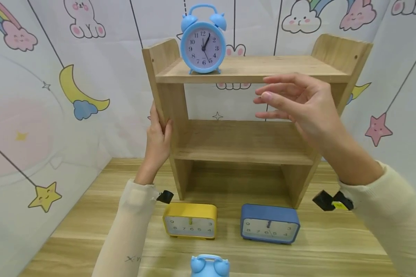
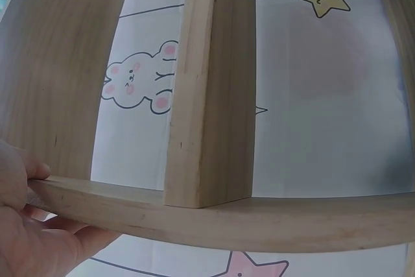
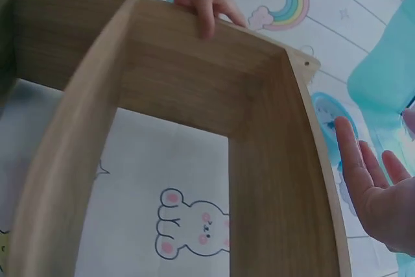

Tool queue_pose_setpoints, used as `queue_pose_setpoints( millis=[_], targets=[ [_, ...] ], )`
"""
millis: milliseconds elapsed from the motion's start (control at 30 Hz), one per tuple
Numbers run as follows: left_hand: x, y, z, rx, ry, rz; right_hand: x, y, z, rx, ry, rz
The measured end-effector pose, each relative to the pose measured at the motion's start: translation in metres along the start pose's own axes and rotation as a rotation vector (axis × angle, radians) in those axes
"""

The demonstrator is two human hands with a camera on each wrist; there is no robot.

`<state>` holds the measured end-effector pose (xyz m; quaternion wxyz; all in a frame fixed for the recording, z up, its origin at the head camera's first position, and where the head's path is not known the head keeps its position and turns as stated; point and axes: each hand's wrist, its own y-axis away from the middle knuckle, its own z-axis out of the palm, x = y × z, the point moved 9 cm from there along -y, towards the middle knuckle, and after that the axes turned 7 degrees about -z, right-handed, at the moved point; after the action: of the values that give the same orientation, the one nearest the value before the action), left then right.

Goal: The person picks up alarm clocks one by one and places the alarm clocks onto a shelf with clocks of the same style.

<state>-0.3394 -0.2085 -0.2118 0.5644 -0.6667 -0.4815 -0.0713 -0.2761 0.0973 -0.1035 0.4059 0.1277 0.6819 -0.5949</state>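
Our left hand [image 1: 158, 134] grips the shelf [image 1: 244, 140] at its left side; our right hand [image 1: 306, 102], fingers loose, hovers empty before it; we should brace gently, lest the clock [image 1: 203, 50] atop it tip.

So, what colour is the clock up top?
The clock is light blue, clearest in the head view.

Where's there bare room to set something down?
Free: top shelf, right of the top clock; middle shelf, between the side panels; table, between the yellow clock and dark blue clock. Crowded: top shelf's left end; the right hand hangs before its right half.
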Motion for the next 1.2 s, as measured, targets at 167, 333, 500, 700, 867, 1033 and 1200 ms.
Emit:
queue_pose_setpoints(
  millis=[167,333,500,700,867,1033,1200],
  targets=[
    [0.001,0.0,-0.002,0.001,-0.007,-0.004,0.012,0.027,0.007,-0.081,0.097,0.033],
    [0.002,-0.002,-0.005,0.002,-0.006,-0.006,0.029,0.053,0.012,-0.137,0.16,0.088],
    [0.003,-0.003,-0.003,-0.003,0.001,-0.004,0.045,0.079,0.014,-0.162,0.156,0.129],
    [0.003,-0.001,-0.002,-0.005,0.012,-0.005,0.066,0.111,0.02,-0.197,0.113,0.198],
    [0.001,-0.001,-0.002,0.001,0.015,-0.011,0.083,0.139,0.024,-0.227,0.115,0.25],
    [-0.001,0.0,0.001,-0.022,0.026,-0.022,0.102,0.166,0.028,-0.243,0.099,0.284],
    [-0.002,0.001,0.003,-0.026,0.025,-0.026,0.126,0.195,0.035,-0.282,0.025,0.346]
  ],
)
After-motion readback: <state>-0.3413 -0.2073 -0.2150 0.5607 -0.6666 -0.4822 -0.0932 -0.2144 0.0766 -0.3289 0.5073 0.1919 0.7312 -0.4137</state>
